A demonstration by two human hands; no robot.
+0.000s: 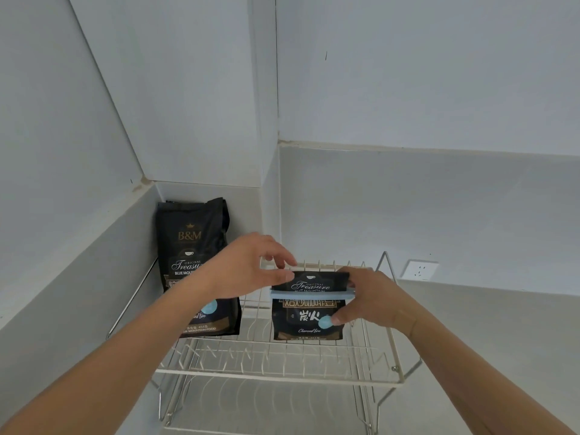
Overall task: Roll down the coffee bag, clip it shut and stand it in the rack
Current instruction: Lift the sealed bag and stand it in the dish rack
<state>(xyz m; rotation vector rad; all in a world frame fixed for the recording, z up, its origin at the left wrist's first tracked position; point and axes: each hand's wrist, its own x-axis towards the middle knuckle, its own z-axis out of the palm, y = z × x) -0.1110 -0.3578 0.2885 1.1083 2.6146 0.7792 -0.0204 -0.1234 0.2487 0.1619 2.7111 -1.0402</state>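
Observation:
A black coffee bag (pixel 306 321) with its top rolled down stands upright on the upper tier of a white wire rack (pixel 282 376). A light blue clip (pixel 312 295) runs across the bag just below the roll. My right hand (pixel 370 298) grips the bag's right edge at the clip, thumb on the front. My left hand (pixel 251 266) pinches the roll's top left corner between thumb and fingers.
A second, taller black coffee bag (pixel 193 246) stands unrolled in the left corner against the wall, partly behind my left forearm. The rack has a lower tier. A white wall socket (pixel 420 270) sits to the right behind the rack. Grey counter lies to the right.

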